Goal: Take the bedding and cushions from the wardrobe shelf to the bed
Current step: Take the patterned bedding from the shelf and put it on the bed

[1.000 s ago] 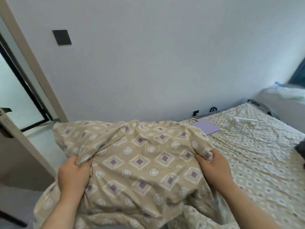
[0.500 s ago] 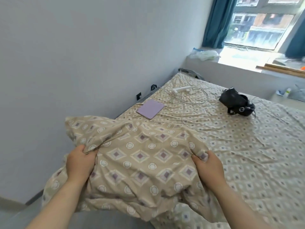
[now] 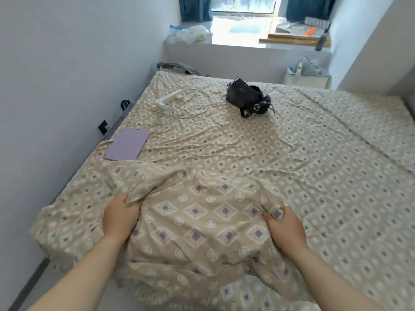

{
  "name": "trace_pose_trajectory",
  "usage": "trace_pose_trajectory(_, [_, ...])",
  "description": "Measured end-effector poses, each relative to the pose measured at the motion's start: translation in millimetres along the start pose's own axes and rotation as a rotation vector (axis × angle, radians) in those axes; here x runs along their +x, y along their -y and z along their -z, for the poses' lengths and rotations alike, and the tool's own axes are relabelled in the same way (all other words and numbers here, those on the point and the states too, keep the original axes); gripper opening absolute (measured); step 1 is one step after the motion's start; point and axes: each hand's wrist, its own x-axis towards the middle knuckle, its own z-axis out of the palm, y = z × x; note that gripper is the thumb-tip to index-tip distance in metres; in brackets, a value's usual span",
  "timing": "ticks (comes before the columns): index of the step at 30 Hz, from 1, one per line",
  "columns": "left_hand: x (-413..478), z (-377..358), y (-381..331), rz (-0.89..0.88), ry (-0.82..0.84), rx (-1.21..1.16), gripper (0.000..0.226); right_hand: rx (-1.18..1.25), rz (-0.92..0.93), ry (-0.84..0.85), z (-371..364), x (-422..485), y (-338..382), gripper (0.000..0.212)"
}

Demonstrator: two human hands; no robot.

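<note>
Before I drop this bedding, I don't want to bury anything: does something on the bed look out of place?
Yes: a black headset, a white power strip with tangled cable, and a purple pad lie loose on the bed.

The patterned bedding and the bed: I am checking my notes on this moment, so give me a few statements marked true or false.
1. Both hands grip the patterned bedding. True: left hand, right hand.
2. A purple flat pad lies near the wall. True.
3. The black headset sits on the window ledge. False: it lies on the bed.
4. The white cable lies on the floor. False: it is on the bed.
</note>
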Motion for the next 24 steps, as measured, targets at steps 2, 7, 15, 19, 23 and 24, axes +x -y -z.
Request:
trace_pose_trajectory(2, [26,-42,2,-0.018,0.056,0.004,0.040,-0.019,-0.037,-0.047,-13,21,-18,0.028])
trace_pose_trajectory(7, [84,-141,24,-0.075,0.134,-0.034,0.032,-0.032,-0.078,-0.181,-63,72,-60,0.027])
trace_pose_trajectory(15, [144,-263,94,-0.201,0.260,-0.011,0.023,-0.084,-0.120,-0.281,-149,138,-133,0.033])
trace_pose_trajectory(19, [149,-285,126,-0.140,0.355,0.102,0.024,-0.096,-0.194,-0.193,-173,140,-162,0.049])
trace_pose_trajectory(23, [152,-288,125,-0.085,0.316,0.189,0.055,-0.158,-0.289,-0.209,-179,136,-165,0.080])
trace_pose_trajectory(24, [152,-286,124,-0.102,0.281,0.242,0.068,-0.200,-0.307,-0.239,-180,136,-162,0.088])
